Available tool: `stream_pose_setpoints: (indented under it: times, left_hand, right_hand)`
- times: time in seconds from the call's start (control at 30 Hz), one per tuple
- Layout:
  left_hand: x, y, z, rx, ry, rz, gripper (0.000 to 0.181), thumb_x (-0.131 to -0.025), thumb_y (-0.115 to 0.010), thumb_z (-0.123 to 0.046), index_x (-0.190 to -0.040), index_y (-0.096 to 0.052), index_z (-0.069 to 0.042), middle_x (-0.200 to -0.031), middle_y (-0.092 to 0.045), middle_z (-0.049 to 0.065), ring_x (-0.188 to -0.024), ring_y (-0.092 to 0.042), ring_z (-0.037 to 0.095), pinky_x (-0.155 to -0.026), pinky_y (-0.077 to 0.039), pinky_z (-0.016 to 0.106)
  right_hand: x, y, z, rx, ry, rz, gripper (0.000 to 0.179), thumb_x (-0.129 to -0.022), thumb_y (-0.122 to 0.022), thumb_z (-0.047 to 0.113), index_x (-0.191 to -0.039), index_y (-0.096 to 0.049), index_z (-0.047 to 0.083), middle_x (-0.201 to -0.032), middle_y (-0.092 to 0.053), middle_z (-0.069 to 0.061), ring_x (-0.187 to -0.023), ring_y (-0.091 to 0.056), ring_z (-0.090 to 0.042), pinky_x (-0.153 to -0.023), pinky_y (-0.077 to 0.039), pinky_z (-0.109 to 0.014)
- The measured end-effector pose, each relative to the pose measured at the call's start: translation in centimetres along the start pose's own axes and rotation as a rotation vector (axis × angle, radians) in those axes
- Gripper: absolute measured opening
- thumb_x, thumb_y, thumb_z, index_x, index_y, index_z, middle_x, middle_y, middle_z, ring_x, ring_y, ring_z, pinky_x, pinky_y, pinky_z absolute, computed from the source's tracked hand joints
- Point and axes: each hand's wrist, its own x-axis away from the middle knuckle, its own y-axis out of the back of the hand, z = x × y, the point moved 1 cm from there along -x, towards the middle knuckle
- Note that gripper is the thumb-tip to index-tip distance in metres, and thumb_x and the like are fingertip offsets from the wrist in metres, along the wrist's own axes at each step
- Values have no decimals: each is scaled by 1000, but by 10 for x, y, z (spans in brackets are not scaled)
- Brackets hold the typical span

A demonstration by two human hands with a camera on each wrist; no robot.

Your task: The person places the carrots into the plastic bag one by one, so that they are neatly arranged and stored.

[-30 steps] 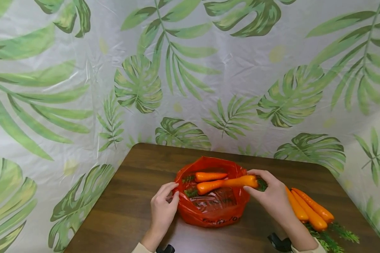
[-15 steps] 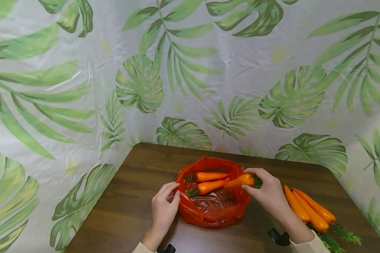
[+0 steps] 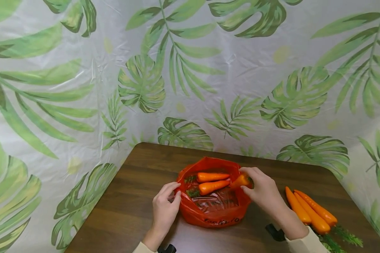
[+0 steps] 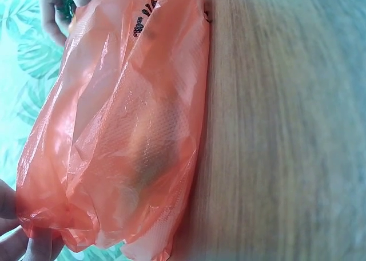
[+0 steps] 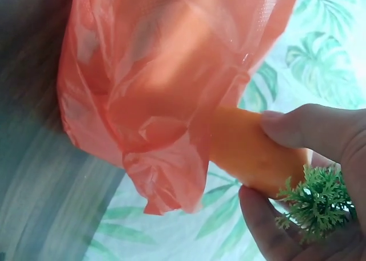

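A red plastic bag [image 3: 209,219] stands with its mouth spread on the table, and two carrots [image 3: 213,176] with green tops lie inside. My left hand [image 3: 165,205] pinches the bag's left rim between thumb and fingers; the left wrist view shows those fingertips at the bag's edge. Another carrot [image 5: 251,152] is gripped near its leafy end by my right hand [image 3: 264,188], thumb on one side and fingers on the other. Its narrow part is inside the bag, partly hidden by the red plastic.
Several loose carrots [image 3: 313,211] with green tops lie on the brown wooden table [image 3: 114,211], right of the bag. Behind the table hangs a leaf-patterned sheet [image 3: 183,88]. A black strap [image 3: 274,232] is on the right wrist.
My right hand has moved left with the carrot, carrying it further into the bag and lower. The left hand stays on the rim.
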Motion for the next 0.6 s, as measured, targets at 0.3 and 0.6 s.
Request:
stream_pose_setpoints:
  times: [0.3, 0.6]
  left_hand:
    - [0, 0, 0, -11, 7, -7, 29, -80, -80, 4, -108, -77, -6, -111, -72, 5, -95, -70, 16, -71, -60, 25]
    - [0, -1, -1, -15, 6, -10, 31, -79, -80, 6, -107, -77, -6, -111, -72, 4, -95, -70, 15, -71, -60, 26]
  right_hand:
    - [-9, -7, 8, 0, 68, 69, 76, -69, -92, 6, -135, -59, 23, -116, -64, 4, -92, -63, -15, -73, -58, -37]
    - [-17, -15, 11, -146, 37, 118, 68, -69, -93, 7, -126, -62, 28, -119, -66, 7, -105, -64, -16, -82, -58, -42]
